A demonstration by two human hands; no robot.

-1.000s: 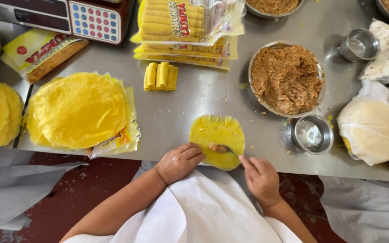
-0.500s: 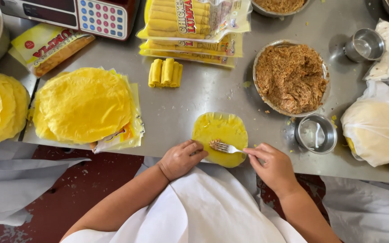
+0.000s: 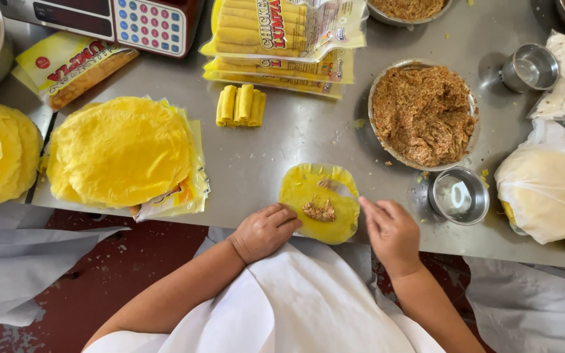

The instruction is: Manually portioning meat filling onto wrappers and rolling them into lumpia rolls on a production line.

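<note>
Steel table (image 3: 295, 140) bears stack of yellow wrappers (image 3: 122, 150), bowl of ground filling (image 3: 423, 112), small steel cup (image 3: 459, 195), three finished rolls (image 3: 240, 104). Fork gone since half second ago; filling dab (image 3: 320, 210) now on my wrapper (image 3: 320, 202) at table edge. My left hand (image 3: 266, 230) curled, pinning wrapper; my right hand (image 3: 392, 232) open, empty, beside it. Nothing blocks.

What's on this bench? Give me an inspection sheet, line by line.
Surface: steel table, crumbs and smears near the wrapper.
Job's things: yellow wrapper at the near edge, a small filling lump on it; filling bowl; wrapper stack; three rolls.
Clutter: sealed packs, scale, two small steel cups, white bag.
Hands: left hand on the wrapper's edge; right hand beside it, holding nothing.
Cables: nothing seen.
Surroundings: red floor, white cloth at both sides.
</note>
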